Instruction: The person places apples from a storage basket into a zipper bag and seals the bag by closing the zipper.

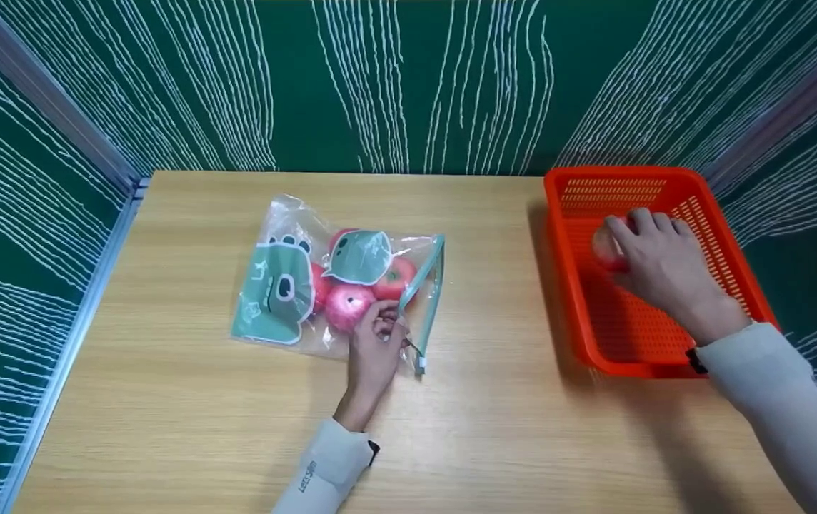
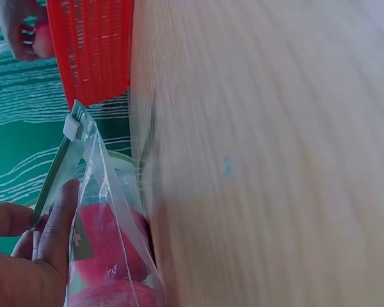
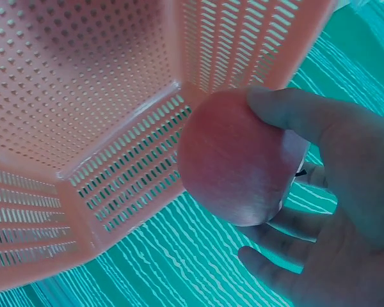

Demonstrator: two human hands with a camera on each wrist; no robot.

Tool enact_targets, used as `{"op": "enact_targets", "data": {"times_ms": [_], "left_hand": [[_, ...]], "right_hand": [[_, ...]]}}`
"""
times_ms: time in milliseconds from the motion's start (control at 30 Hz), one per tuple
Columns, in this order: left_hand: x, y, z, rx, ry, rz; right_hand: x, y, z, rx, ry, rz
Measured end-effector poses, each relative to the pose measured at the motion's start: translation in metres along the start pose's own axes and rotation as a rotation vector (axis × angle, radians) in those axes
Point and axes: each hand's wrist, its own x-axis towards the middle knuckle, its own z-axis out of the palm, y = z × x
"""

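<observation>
My right hand (image 1: 655,260) grips a red apple (image 3: 237,157) over the orange-red basket (image 1: 573,307), thumb on one side and fingers curled on the other. In the head view most of that apple is hidden behind the hand. On the table to the left lies a clear zip bag (image 1: 280,285) with a green cartoon print and a green zip edge. Several red apples (image 1: 348,305) show through its plastic. My left hand (image 1: 374,350) pinches the bag's opening edge between thumb and fingers, near the white slider (image 2: 71,127). The mouth gapes a little there.
A light wooden table (image 1: 166,400) carries the bag and the basket, which sits at its back right. Green walls (image 1: 408,86) with white streaks rise behind and along both sides. A metal edge strip (image 1: 87,285) runs down the table's left side.
</observation>
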Motion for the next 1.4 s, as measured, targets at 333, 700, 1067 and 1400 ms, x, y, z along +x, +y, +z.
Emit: {"op": "enact_targets", "data": {"times_ms": [333, 700, 1067, 1400], "left_hand": [[0.001, 0.000, 0.000, 0.002, -0.008, 0.011], [0.000, 0.001, 0.000, -0.004, -0.025, 0.009], [0.001, 0.001, 0.001, 0.013, -0.021, -0.011], [0.000, 0.002, 0.001, -0.001, -0.015, 0.017]], "right_hand": [[0.002, -0.014, -0.010, -0.007, 0.036, -0.007], [0.008, -0.032, -0.012, 0.010, 0.074, -0.034], [0.015, -0.058, -0.009, 0.042, 0.112, -0.096], [0.019, -0.086, 0.006, 0.039, 0.123, -0.151]]}}
